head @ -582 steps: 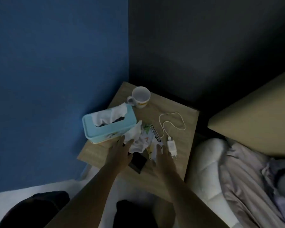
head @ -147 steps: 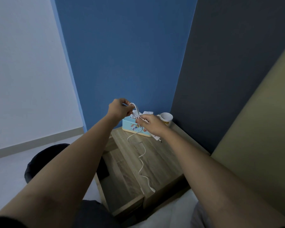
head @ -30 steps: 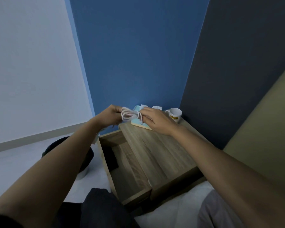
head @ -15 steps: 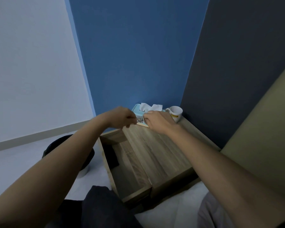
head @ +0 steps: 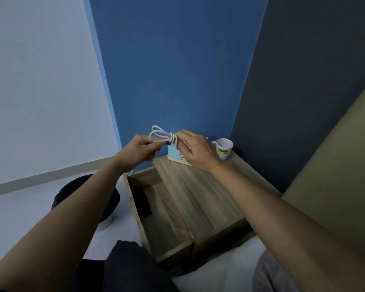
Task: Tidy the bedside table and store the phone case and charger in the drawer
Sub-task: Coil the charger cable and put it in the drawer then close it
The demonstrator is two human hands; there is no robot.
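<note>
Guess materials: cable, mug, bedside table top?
Cable: white, smooth, bends into soft loops, so likely rubbery plastic sheath.
Mug: white, slightly glossy, printed logo, probably glazed ceramic.
Table top: pale wood grain, matte, flat; could be laminate rather than solid wood.

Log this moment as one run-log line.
left hand: holding coiled charger cable | right hand: wrapping cable | drawer: open | phone case: dark item inside, likely | next: cable into drawer

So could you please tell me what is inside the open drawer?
A dark flat object lies at the back of the drawer; the rest shows bare wood. The part under the tabletop is hidden.
</note>
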